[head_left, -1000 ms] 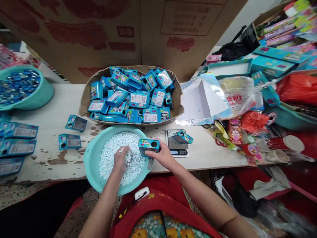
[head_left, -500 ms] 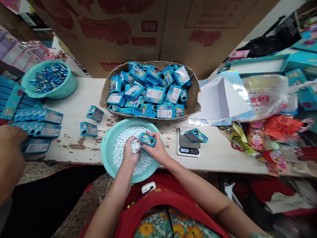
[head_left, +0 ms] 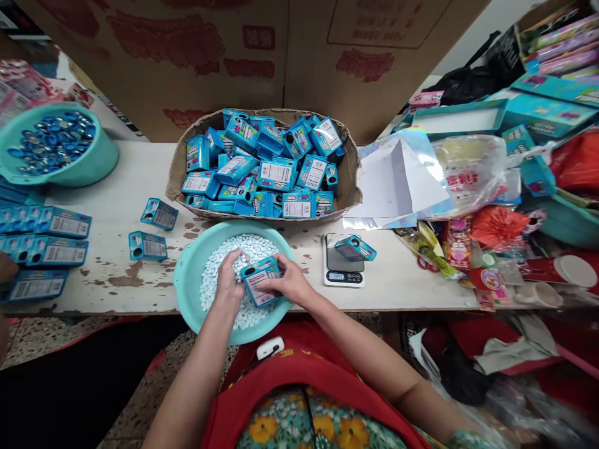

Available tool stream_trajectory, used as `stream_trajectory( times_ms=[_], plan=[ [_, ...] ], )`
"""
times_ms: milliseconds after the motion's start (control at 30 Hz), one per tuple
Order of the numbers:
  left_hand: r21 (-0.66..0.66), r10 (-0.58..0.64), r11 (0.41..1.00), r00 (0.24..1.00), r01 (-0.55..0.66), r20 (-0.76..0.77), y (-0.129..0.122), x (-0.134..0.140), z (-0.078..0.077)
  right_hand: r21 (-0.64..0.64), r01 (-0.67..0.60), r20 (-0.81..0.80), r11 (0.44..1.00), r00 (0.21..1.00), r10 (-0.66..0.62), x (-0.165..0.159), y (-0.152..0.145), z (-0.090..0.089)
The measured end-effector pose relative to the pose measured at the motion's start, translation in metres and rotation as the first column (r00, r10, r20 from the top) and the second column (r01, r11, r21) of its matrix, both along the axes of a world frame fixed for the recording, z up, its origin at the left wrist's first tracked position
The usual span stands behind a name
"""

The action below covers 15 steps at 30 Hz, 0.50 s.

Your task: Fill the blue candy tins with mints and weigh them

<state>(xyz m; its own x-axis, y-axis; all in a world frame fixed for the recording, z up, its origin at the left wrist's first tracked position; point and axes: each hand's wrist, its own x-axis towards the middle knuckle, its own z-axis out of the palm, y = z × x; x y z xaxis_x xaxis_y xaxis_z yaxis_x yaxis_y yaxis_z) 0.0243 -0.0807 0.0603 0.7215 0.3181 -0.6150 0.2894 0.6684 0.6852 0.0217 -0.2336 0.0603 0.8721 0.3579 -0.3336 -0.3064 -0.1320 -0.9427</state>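
My right hand grips a small blue printed box over the bowl, its label panel facing up and a dark round opening at its left end. Close against that end, my left hand is curled; whatever lies inside its fingers is hidden. Beneath both hands, a turquoise bowl holds many small white candy-like pellets. To the right, another blue box lies tilted on a digital scale with a lit display.
A cut-down carton full of blue boxes stands behind the bowl. Two boxes lie left of it, near rows of boxes and a co-worker's hand. A bowl of shiny blue pieces stands back left. Wrappers and bags crowd the right.
The blue box in my right hand has turned label-up. My left hand, earlier cupped around white pellets, has curled beside the box. The view has shifted right, and the co-worker's hand has moved mostly out of sight.
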Motion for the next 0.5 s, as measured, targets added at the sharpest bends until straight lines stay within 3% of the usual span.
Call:
stream_trajectory(
  times_ms=[100, 200, 333, 500],
  plan=[
    [-0.072, -0.026, 0.997, 0.994, 0.033, 0.107, 0.004, -0.001, 0.021, -0.129, 0.08, 0.241, 0.988, 0.97, -0.047, -0.002, -0.01, 0.009],
    [-0.049, -0.002, 0.999, 0.967, 0.015, 0.253, 0.001, -0.002, 0.039, -0.243, 0.038, 0.428, 0.969, 0.901, 0.072, -0.004, -0.007, 0.013],
    [0.048, 0.026, 0.998, 0.953, -0.043, 0.302, -0.007, -0.001, 0.046, -0.346, 0.009, 0.487, 0.938, 0.857, 0.171, -0.006, 0.008, 0.015],
    [0.171, 0.083, 0.974, 0.937, -0.149, 0.339, -0.007, 0.0, 0.045, -0.403, 0.031, 0.495, 0.915, 0.848, 0.19, -0.008, 0.013, 0.024]
  ],
)
